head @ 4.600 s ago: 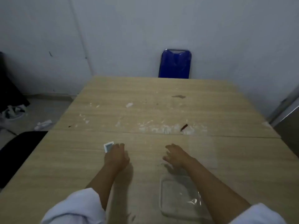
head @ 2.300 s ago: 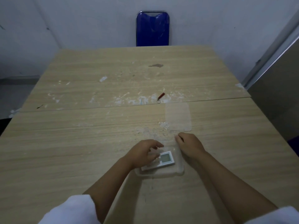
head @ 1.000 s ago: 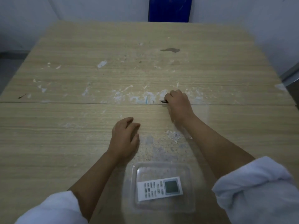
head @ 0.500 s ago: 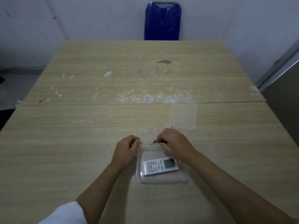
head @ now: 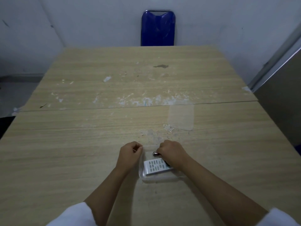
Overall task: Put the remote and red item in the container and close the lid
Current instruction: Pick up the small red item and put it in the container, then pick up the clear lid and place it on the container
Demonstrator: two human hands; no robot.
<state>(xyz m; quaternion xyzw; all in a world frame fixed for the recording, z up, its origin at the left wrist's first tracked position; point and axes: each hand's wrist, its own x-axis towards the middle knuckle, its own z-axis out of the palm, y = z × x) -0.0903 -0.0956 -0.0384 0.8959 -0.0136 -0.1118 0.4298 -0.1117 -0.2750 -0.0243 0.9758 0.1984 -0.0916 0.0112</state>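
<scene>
A clear plastic container (head: 160,177) sits on the wooden table in front of me. The white remote (head: 154,166) lies inside it, its right end hidden by my right hand (head: 172,152). That hand hovers over the container's far part, pinching the small red item (head: 156,154), which looks dark in this dim light. My left hand (head: 129,154) rests curled against the container's left rim, holding nothing that I can see. The clear lid (head: 181,117) lies flat on the table, beyond the container to the right.
A blue chair (head: 158,27) stands behind the table's far edge. White scuffs and a dark stain (head: 160,66) mark the tabletop. A grey metal panel (head: 283,98) stands at the right.
My right hand has carried the red item from just beyond the container's far rim to over its inside. My left hand has stayed at the left rim.
</scene>
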